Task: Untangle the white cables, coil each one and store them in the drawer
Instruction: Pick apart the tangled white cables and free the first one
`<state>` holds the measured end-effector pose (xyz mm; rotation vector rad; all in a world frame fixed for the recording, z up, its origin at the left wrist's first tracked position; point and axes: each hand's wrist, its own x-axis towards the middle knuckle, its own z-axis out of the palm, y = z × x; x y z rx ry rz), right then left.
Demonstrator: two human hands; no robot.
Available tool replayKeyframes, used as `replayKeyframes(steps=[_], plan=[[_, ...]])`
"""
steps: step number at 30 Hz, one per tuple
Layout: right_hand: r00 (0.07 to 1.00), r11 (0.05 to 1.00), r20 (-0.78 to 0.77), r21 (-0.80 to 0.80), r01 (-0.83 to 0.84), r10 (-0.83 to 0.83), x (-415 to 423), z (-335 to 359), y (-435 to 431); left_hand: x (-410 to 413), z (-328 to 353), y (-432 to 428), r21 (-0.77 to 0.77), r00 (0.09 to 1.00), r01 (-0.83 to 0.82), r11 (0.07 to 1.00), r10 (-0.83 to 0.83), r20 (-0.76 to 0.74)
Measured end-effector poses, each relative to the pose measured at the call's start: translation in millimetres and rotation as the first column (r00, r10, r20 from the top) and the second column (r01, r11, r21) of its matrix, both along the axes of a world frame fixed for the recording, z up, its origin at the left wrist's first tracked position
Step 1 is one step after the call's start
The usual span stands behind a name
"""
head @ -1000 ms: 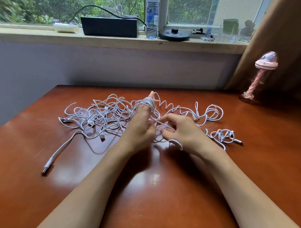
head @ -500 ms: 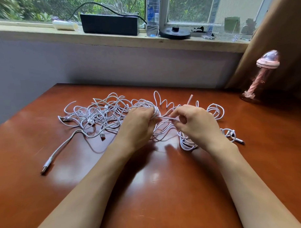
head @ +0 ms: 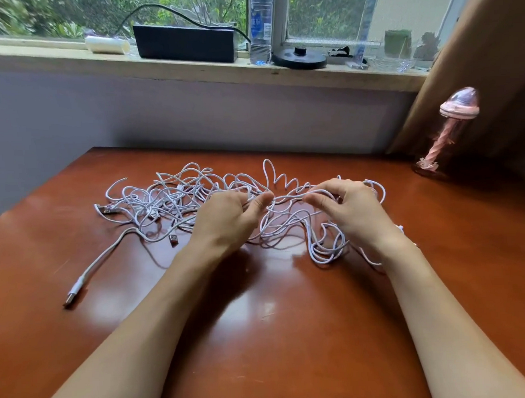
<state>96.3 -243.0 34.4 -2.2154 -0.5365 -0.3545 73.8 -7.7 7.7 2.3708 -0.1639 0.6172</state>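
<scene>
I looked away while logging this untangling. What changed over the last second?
The left hand no longer has cable wound round its raised fingers; those turns now lie as loose loops on the table. The hands drew apart, the right hand going right, and both pinch a strand stretched between them. The tangle at left and the stray plug stayed put.

body | I see two bare forearms in frame from the near edge, one left, one right | left grip (head: pixel 232 217): bare hand, slim fingers, wrist uncovered | right grip (head: pixel 354 210): bare hand, knuckles and wrist uncovered | clothing | arms bare as far as my view reaches
</scene>
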Motion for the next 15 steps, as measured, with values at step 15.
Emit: replayKeyframes(steps=[15], plan=[[0.999,0.918,0.047,0.397,-0.012,-0.007,-6.7,1.4,17.5,-27.5,25.6,-35.5,-0.81,0.788,0.412,0.418,-0.61,0.086]])
